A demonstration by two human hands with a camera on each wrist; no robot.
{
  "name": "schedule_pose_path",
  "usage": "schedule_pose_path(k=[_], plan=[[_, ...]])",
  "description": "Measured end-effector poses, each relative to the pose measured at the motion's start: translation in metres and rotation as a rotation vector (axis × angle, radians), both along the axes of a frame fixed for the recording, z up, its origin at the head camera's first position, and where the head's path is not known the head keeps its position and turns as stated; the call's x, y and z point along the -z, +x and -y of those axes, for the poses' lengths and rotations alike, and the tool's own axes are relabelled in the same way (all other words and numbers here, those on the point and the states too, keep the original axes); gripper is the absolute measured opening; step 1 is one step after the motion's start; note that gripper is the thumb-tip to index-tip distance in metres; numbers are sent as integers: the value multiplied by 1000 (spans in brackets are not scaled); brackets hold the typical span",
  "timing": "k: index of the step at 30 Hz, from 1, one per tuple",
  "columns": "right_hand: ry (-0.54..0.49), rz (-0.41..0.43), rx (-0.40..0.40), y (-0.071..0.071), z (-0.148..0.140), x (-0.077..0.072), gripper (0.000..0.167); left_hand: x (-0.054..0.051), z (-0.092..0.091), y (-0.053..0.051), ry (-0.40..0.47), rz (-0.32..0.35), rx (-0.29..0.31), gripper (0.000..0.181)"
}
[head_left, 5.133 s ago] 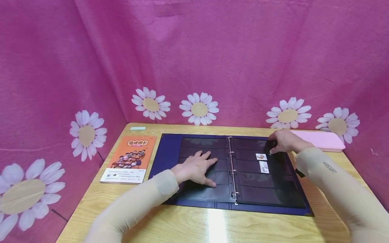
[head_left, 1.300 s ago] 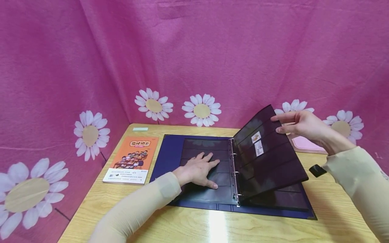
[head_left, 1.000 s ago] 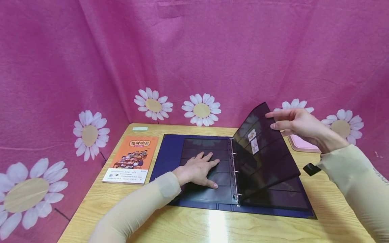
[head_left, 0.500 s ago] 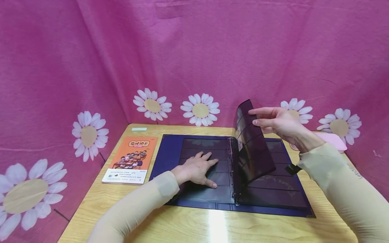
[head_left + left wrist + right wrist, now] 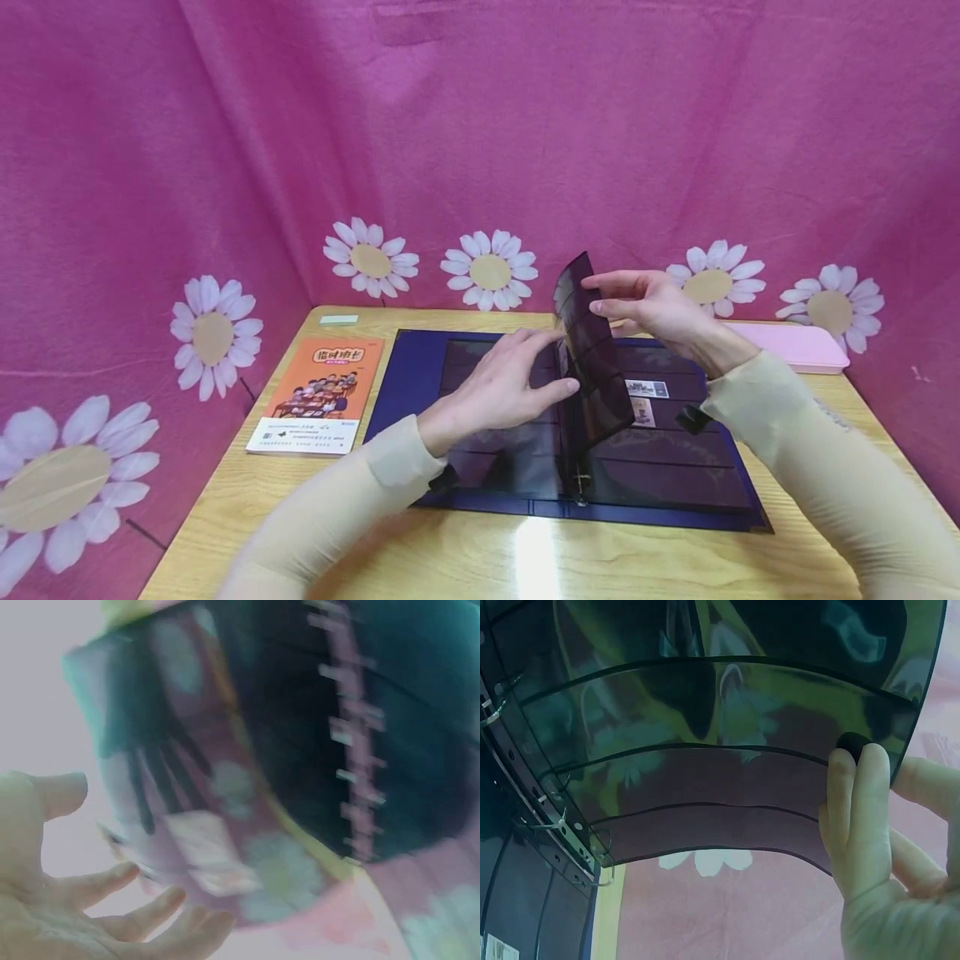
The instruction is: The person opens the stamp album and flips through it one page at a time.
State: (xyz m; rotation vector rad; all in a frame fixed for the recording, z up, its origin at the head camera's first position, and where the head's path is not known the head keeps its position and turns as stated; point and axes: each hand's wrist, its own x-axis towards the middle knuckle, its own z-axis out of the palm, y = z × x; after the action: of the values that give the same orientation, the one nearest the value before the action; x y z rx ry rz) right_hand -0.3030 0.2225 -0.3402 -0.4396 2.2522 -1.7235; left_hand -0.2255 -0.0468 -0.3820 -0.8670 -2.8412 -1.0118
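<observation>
A dark pocket page [image 5: 594, 358] stands bent upright over the rings of the open blue album [image 5: 420, 367]. My right hand [image 5: 663, 317] pinches its outer edge between thumb and fingers; in the right wrist view the hand [image 5: 889, 825] grips the edge of the page [image 5: 682, 772]. My left hand [image 5: 502, 383] is raised over the left page, fingers spread, close to the standing page; whether it touches cannot be told. The left wrist view is blurred, with the hand [image 5: 97, 907] relaxed beside the page. Two stamps, an upper one [image 5: 647, 389] and a lower one [image 5: 642, 412], show on the page beneath.
An orange and white booklet [image 5: 322, 392] lies left of the album. A small pale strip [image 5: 339, 319] is at the table's back left. Behind the album's right side lies a pink case [image 5: 795, 346]. A pink curtain with daisies surrounds the wooden table [image 5: 420, 558] at back and sides.
My right hand has raised the page and carried it left, uncovering the page with two stamps beneath. My left hand has lifted from the left page and moved toward the rings.
</observation>
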Motion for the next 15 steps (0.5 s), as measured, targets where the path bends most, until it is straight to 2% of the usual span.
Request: schedule_pose_path(k=[3, 6, 9, 15], plan=[[-2, 6, -8, -1, 5, 2, 58, -19, -9, 12, 61, -24, 21, 70], [4, 9, -9, -1, 9, 5, 58, -29, -16, 20, 70, -31, 33, 70], [-1, 6, -6, -2, 13, 8, 57, -32, -21, 22, 54, -37, 38, 70], [28, -31, 5, -2, 20, 11, 55, -31, -22, 23, 16, -32, 34, 68]])
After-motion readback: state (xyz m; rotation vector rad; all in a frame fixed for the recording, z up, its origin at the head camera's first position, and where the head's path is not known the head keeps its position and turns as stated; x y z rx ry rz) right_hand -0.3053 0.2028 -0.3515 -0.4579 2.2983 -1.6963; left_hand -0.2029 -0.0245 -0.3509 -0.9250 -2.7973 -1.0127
